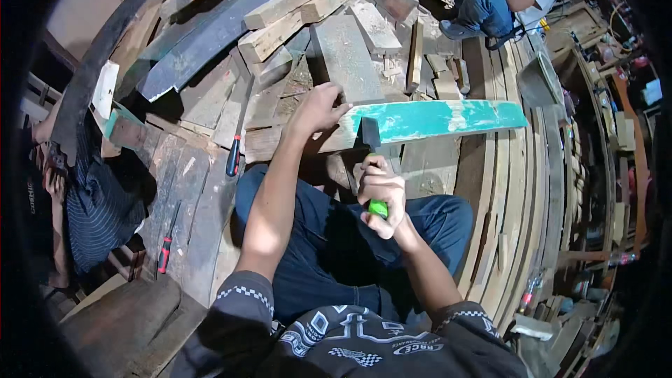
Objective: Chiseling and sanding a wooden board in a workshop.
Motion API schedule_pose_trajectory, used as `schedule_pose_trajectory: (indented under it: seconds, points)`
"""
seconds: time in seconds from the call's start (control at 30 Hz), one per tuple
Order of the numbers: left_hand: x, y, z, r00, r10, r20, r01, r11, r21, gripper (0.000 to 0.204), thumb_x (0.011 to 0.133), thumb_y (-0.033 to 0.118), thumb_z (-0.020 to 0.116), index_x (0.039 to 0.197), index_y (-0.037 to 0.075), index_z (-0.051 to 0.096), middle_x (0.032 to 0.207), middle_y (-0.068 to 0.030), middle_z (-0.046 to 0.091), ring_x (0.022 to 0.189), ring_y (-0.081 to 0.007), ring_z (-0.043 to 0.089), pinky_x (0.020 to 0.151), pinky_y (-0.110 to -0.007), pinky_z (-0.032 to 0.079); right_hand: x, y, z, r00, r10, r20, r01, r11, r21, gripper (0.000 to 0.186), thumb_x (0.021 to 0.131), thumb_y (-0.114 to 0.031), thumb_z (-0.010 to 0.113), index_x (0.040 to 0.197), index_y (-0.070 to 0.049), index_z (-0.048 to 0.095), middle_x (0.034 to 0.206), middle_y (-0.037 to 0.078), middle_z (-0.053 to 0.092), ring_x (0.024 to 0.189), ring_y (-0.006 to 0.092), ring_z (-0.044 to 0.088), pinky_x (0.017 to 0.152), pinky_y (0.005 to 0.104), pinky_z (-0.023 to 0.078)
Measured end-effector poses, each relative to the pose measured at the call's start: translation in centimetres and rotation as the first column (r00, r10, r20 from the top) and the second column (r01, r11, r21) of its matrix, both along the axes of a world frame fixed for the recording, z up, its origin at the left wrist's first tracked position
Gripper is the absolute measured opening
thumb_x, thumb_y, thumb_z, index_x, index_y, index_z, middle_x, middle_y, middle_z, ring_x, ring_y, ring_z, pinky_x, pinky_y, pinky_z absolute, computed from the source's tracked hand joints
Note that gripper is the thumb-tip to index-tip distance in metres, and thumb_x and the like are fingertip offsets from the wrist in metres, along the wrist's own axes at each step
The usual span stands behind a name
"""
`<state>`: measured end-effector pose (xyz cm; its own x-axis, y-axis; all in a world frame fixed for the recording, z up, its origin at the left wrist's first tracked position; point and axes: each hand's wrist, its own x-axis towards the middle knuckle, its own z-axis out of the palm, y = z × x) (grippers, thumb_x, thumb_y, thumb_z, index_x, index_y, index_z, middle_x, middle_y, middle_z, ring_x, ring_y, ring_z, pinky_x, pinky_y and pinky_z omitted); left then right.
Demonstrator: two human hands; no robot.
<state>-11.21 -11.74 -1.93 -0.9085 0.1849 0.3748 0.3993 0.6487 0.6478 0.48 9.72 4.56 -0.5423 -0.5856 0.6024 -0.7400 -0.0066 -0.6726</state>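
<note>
A long wooden board (434, 120) lies crosswise in front of me, with worn green paint on its middle and right and bare wood at its left. My left hand (320, 110) is closed over the board's far edge, fingers bent, near where the paint begins. A scraper (369, 131) with a wide dark flat blade and a green handle is in my right hand (382, 189). My right fingers are wrapped round the handle. The blade overlaps the near part of the painted face; whether it touches the wood I cannot tell.
A saw (235, 147) and a red-handled screwdriver-like tool (166, 252) lie at the left. Stacked timbers (315, 0) rise beyond the board, and long planks (514, 203) run along the right. One person (98, 217) is at the left, another (490, 3) sits at the far right.
</note>
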Motion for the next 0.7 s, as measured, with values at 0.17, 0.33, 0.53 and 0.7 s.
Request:
schedule_pose_trajectory:
  seconds: [0.17, 0.33, 0.53, 0.7]
  points:
    - [0.2, 0.4, 0.7, 0.999, -0.014, 0.037, 0.014, 1.0, -0.015, 0.034, 0.084, 0.03, 0.072, 0.091, -0.002, 0.061, 0.086, -0.0225, 0.06, 0.085, -0.041, 0.06, 0.076, -0.047, 0.049, -1.7, -0.2, 1.3, 0.997, -0.076, 0.001, 0.075, 0.997, 0.026, 0.03, 0.048, -0.033, 0.059, 0.055, -0.005, 0.051, 0.056, 0.008, 0.049, 0.055, 0.0286, 0.049, 0.079, 0.0429, 0.042]
    - [0.7, 0.2, 0.1, 0.999, -0.009, 0.036, 0.01, 1.0, -0.025, 0.038, 0.084, 0.032, 0.071, 0.095, -0.003, 0.061, 0.089, -0.024, 0.061, 0.09, -0.0422, 0.061, 0.08, -0.048, 0.049, 1.1, -0.7, 0.0, 0.998, 0.049, -0.049, -0.048, 0.999, 0.021, 0.019, 0.045, -0.026, 0.056, 0.054, -0.009, 0.054, 0.054, 0.007, 0.046, 0.055, 0.0282, 0.048, 0.079, 0.0443, 0.042]
    - [0.8, 0.7, 0.3, 0.997, 0.0, 0.072, 0.004, 0.999, -0.051, 0.037, 0.084, 0.033, 0.071, 0.091, -0.002, 0.061, 0.088, -0.0229, 0.061, 0.088, -0.0409, 0.062, 0.078, -0.046, 0.05, -0.5, -1.2, 0.3, 0.997, -0.081, -0.016, 0.082, 0.994, 0.065, 0.031, 0.041, -0.032, 0.058, 0.054, -0.004, 0.049, 0.055, 0.01, 0.041, 0.055, 0.0318, 0.043, 0.073, 0.0394, 0.039]
    - [0.6, 0.2, 1.1, 0.996, 0.005, 0.093, -0.003, 1.0, -0.023, 0.035, 0.085, 0.031, 0.07, 0.09, -0.002, 0.061, 0.087, -0.0231, 0.06, 0.086, -0.0418, 0.061, 0.076, -0.047, 0.049, -0.5, 0.2, 0.0, 0.998, -0.012, -0.06, 0.013, 1.0, 0.017, 0.029, 0.044, -0.03, 0.061, 0.055, -0.005, 0.05, 0.055, 0.007, 0.044, 0.055, 0.0292, 0.046, 0.076, 0.042, 0.04]
